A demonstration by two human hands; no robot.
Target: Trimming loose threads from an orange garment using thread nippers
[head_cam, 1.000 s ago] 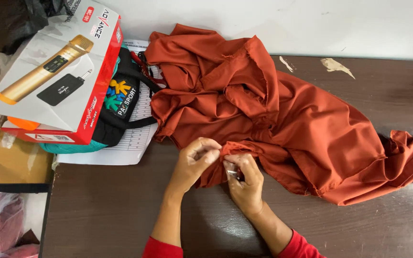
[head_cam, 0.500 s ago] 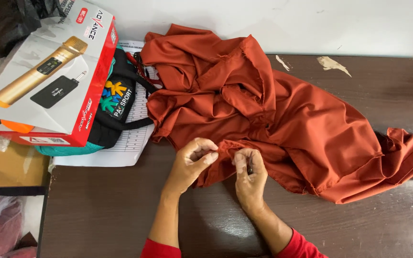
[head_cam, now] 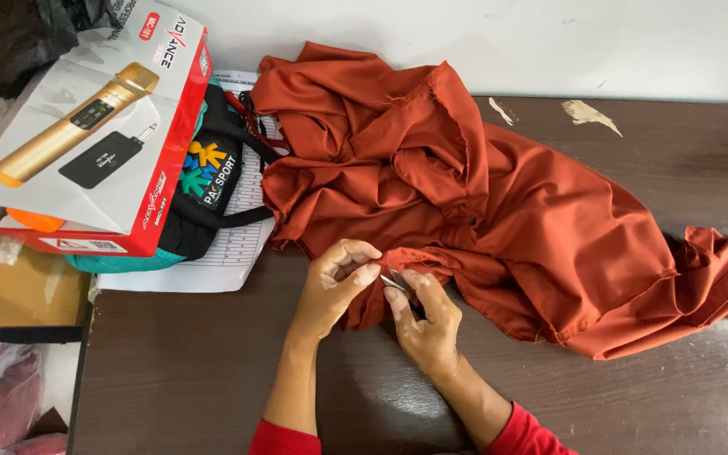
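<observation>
Two bare hands meet at the near edge of a rust-orange cloth [head_cam: 499,211] heaped across a dark brown table [head_cam: 195,379]. The left hand [head_cam: 330,291] pinches a fold of the cloth's hem between thumb and fingertips. Just right of it, almost touching, the right hand [head_cam: 427,324] is closed around a small metal tool [head_cam: 393,282], likely thread snips, whose tip points at the pinched fold. Beyond both hands the cloth bunches upward and trails far off to the right. Well to the left and beyond the left hand, a red-and-white microphone box [head_cam: 86,135] lies on a black bag [head_cam: 212,181], with a printed paper sheet [head_cam: 229,253] under them.
</observation>
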